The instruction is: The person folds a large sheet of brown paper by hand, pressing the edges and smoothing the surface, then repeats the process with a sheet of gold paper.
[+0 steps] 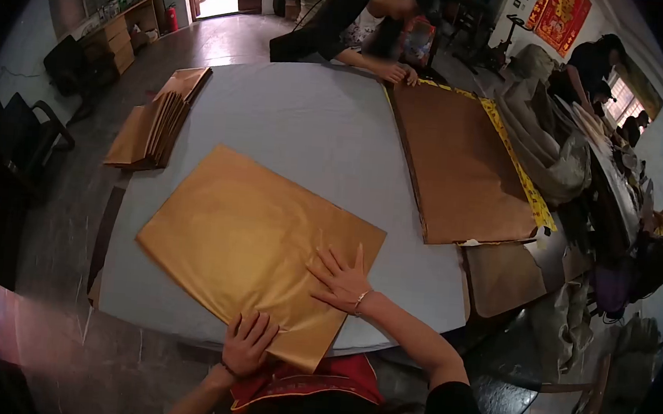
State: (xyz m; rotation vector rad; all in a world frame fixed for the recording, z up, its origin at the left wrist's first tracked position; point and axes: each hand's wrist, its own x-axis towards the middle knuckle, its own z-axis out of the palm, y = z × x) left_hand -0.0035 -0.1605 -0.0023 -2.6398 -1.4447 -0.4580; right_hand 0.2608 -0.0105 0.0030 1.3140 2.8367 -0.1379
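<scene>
A large gold paper sheet (244, 223), seemingly folded or layered, lies at a slant on the pale grey covered table (299, 119). Small creases run across it near my hands. My right hand (341, 279) presses flat on its right part with the fingers spread. At the near edge, my left hand (249, 343) has its fingers over the top of the sheet, and the thumb is hidden; it appears to grip that edge. One near corner of the sheet overhangs the table in front of my red apron (305, 396).
Folded gold paper pieces (150, 130) are stacked on the table's left edge. At right lies a brown sheet stack (463, 163) with yellow edging. Across the table, a person (353, 30) leans over that stack's far corner. Piled cloth (546, 146) stands beyond it.
</scene>
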